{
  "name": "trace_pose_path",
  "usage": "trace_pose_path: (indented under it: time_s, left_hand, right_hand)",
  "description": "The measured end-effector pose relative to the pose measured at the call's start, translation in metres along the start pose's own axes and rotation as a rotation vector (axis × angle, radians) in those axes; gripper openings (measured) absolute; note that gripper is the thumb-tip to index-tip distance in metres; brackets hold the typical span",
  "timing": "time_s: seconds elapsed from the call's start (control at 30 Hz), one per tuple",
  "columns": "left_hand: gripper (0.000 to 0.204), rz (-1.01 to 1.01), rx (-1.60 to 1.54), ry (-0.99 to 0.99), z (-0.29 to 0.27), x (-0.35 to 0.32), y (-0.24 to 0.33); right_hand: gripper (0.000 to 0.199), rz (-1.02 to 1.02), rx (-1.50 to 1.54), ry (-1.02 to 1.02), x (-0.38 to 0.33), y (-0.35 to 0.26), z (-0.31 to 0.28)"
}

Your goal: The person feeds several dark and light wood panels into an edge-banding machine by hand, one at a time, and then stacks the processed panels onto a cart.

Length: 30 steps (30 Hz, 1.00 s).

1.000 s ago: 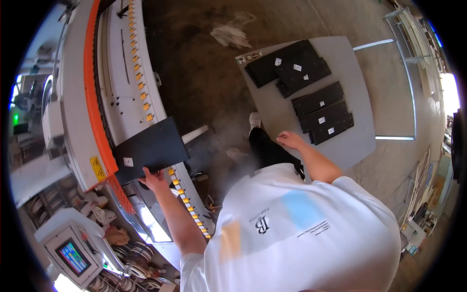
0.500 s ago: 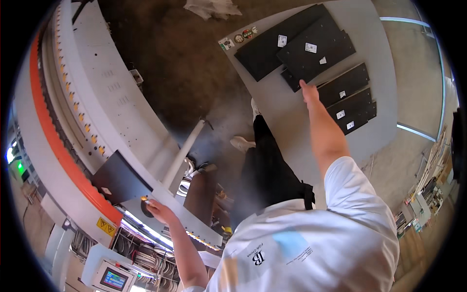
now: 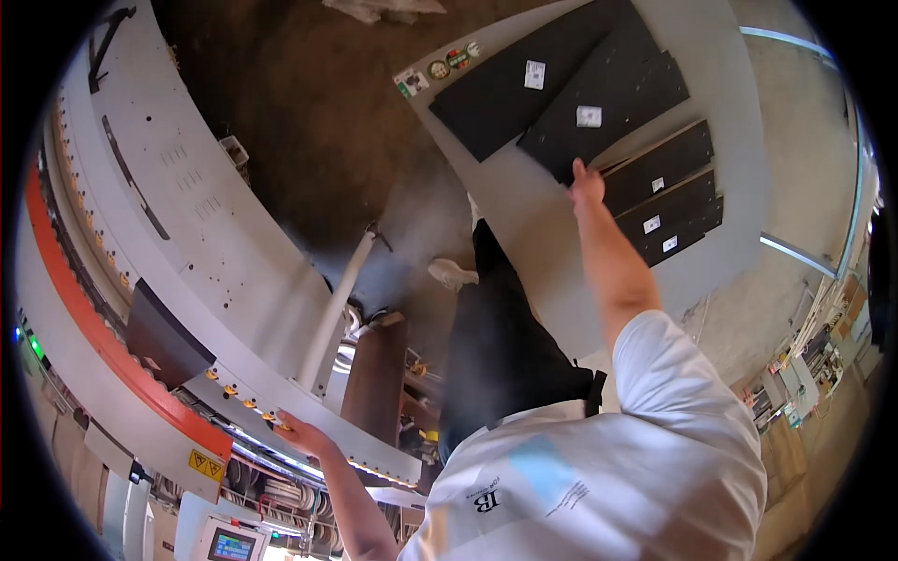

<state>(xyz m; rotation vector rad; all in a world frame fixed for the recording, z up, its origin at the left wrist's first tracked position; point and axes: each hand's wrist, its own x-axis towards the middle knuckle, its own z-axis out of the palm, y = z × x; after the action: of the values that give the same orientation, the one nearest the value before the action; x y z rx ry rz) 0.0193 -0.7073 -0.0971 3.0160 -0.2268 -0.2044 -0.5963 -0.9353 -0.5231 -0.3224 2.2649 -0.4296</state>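
Beside the white machine's [image 3: 271, 327] near edge, my left hand [image 3: 307, 438] is empty, its fingers stretched toward the row of yellow rollers. A dark rectangular panel [image 3: 166, 335] lies further along the machine, against the orange strip [image 3: 103, 351], apart from that hand. My right arm reaches out to the grey table [image 3: 543, 243]. There my right hand [image 3: 586, 187] pinches the near corner of a dark panel with a white label [image 3: 613, 93], thumb up; the fingers underneath are partly hidden. This panel overlaps another dark panel [image 3: 496, 103] to its left.
Several narrower labelled panels [image 3: 669, 206] lie on the table to the right of my right hand. A pale post [image 3: 344, 299] stands between machine and table. A control screen [image 3: 232, 544] is at the lower left. Brown boards [image 3: 376, 374] stand under the machine's edge.
The dark panel on the machine has moved left, away from my left hand, which has come off it. My right hand has stayed at the table panel's corner, and that panel has shifted slightly.
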Motion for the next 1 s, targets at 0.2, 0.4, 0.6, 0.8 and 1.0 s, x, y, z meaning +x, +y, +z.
trace_pose_path:
  time_s: [0.2,0.4,0.6,0.8,1.0]
  left_hand:
    - [0.063,0.109,0.098,0.114,0.000,0.006,-0.022]
    - [0.063,0.092,0.106,0.076,-0.003,-0.002,-0.016]
    - [0.068,0.586,0.141,0.294,0.007,-0.001,-0.044]
    - [0.060,0.806,-0.440,-0.603,0.018,-0.101,0.018]
    - [0.043,0.563,-1.072,-1.327,-0.028,-0.181,0.053]
  right_hand:
    - [0.053,0.369,0.230,-0.131,-0.110,-0.006,-0.002]
    - [0.050,0.169,0.368,-0.511,-0.210,-0.060,-0.058]
    - [0.040,-0.118,0.284,-0.603,-0.271,-0.042,-0.108]
    - [0.046,-0.476,-0.173,-0.761,-0.371,-0.043,-0.169]
    - [0.052,-0.785,-0.187,-1.161,-0.459,-0.041,-0.175]
